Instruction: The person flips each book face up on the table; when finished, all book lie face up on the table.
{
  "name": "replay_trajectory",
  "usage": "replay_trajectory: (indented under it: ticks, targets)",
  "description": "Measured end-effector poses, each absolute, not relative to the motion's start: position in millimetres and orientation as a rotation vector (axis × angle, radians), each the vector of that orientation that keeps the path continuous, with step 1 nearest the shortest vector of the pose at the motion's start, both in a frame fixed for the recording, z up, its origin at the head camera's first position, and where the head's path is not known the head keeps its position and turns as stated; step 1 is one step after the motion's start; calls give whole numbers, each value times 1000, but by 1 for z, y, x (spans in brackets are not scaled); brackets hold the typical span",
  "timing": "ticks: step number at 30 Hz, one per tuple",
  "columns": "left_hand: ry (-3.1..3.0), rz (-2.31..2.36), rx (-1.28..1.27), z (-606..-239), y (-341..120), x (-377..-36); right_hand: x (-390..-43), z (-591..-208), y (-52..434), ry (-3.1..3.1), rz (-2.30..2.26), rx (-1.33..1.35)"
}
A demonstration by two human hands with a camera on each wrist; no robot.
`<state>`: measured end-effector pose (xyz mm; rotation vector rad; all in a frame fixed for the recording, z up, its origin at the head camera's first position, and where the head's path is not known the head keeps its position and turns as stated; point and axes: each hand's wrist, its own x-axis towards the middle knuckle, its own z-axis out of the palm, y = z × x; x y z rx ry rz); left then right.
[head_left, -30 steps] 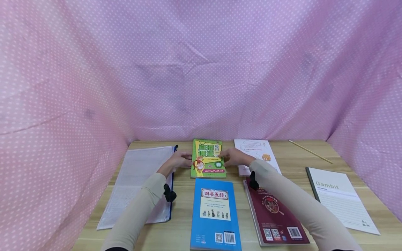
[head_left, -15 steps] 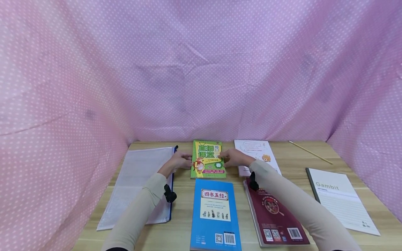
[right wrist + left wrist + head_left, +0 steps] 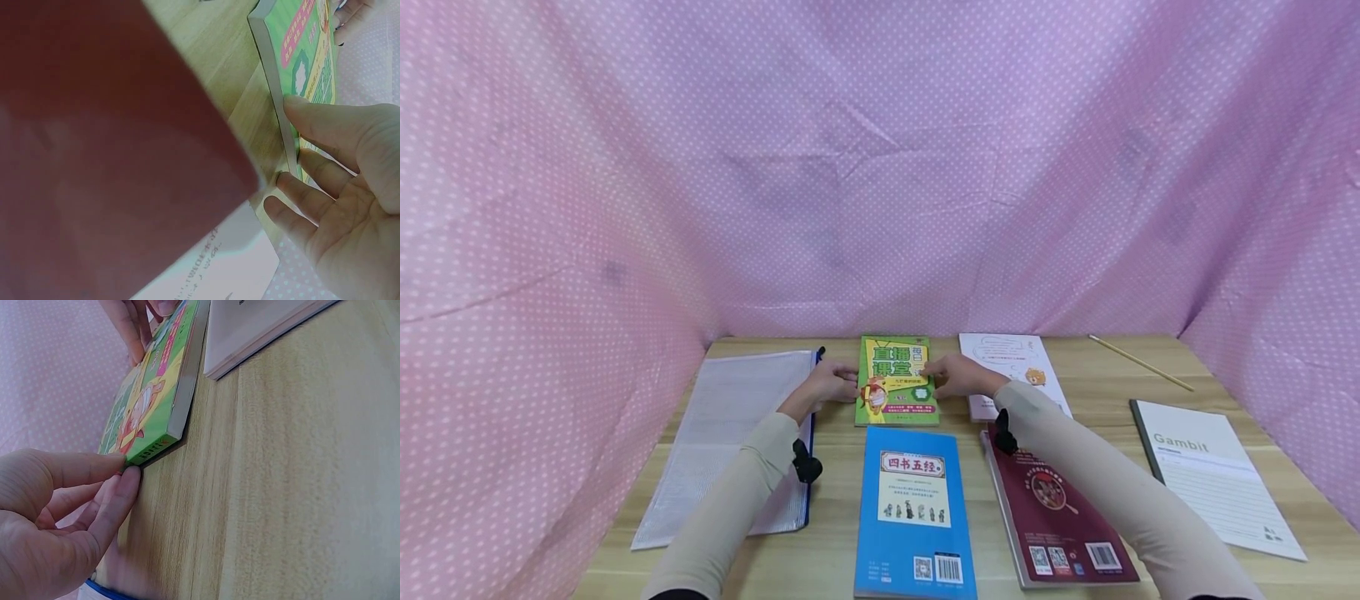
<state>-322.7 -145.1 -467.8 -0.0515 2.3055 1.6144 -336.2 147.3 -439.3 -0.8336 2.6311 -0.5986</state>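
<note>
- A person's two hands grasp a green book [image 3: 897, 380] from either side as it lies flat at the far middle of a wooden table [image 3: 1097, 367], its cover facing up.
- The left hand [image 3: 829, 385] pinches the book's left edge: the wrist view shows the thumb on the cover and a finger at the near corner, against the table.
- The right hand [image 3: 958, 375] holds the book's right edge, thumb lying on the cover and fingers [image 3: 300, 190] curled against the side of the pages.
- A white mesh pouch [image 3: 737, 433] with a blue zip edge lies flat just left of the left hand, reaching toward the near edge of the table.
- A blue book [image 3: 913, 508] lies directly in front of the green one, close to it, barcode toward the person.
- A dark red book [image 3: 1056, 517] lies to the right of the blue one, partly under the right sleeve.
- A white booklet [image 3: 1011, 367] with a small cartoon lies just right of the green book, behind the right hand.
- A grey-edged notebook [image 3: 1213, 475] marked "Gambit" lies at the right side of the table, well apart from the hands.
- A thin wooden stick [image 3: 1141, 362] lies at an angle near the far right corner.
- Pink dotted cloth [image 3: 880, 167] hangs around the table on three sides.
</note>
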Motion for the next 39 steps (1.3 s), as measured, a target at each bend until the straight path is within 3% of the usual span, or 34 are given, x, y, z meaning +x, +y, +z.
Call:
replay_trajectory:
  ticks: [22,39]
  targets:
    - [2336,1602,-67,-455,-144,-325,-338,-438,150,2646,-656,-828]
    - [2270,1665,126,-425,-91,-313,-340,-416,208,2724,-732,-654]
